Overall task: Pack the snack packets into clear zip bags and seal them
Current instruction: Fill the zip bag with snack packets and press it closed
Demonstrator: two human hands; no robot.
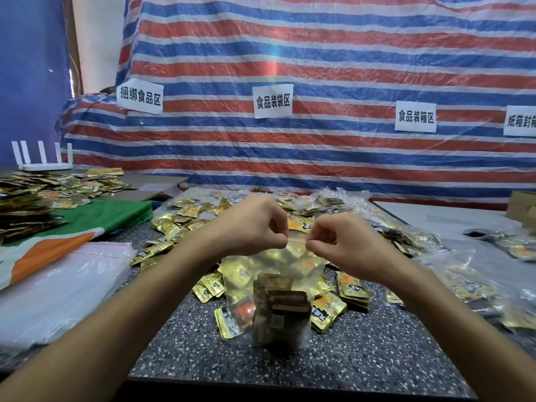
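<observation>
Zip bag point(272, 271) pinched at its top edge.
Behind everything hangs a big striped tarp point(319, 68), and in front of it is a speckled table point(290, 361). Gold snack packets point(355, 288) lie all over the table. The clear bag stands up in the middle, with more of them inside at its bottom. The left hand point(255, 224) and right hand point(333, 242) are close together, fingers curled, each pinching the bag's top strip.

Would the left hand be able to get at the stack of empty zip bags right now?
Likely not yet: the left hand pinches the filled zip bag at its top; the way to the stack looks open.
</observation>
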